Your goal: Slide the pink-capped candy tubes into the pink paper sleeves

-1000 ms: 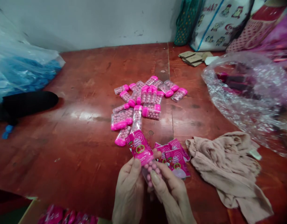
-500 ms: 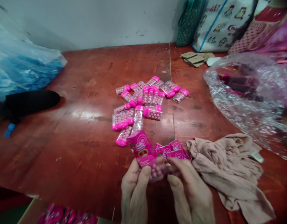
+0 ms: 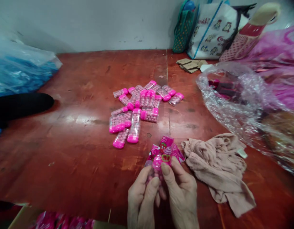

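Observation:
My left hand (image 3: 143,194) pinches a small clear candy box (image 3: 151,175) full of pink balls, its rounded pink cap pointing away from me. Against that cap presses the thumb of my right hand (image 3: 182,190), whose fingers close on a bright pink printed wrapper sleeve (image 3: 167,156). How far the sleeve covers the box is hard to see behind my fingers. More printed sleeves (image 3: 177,154) lie flat just beyond my hands. Farther up the table is a loose heap of pink-capped candy boxes (image 3: 149,115), lying at mixed angles.
A crumpled beige cloth (image 3: 216,162) lies right of my hands. Behind it spreads a clear plastic bag (image 3: 235,111) with dark pink pieces. Cardboard pieces (image 3: 191,66) and bags (image 3: 209,35) stand near the wall. A bag of blue items (image 3: 22,73) is at left; below, an open carton (image 3: 20,216) holds pink packs.
My right hand has come in from the right to meet the left at the candy box. The pink cap now shows where the raised sleeve covered it. The view has shifted slightly right.

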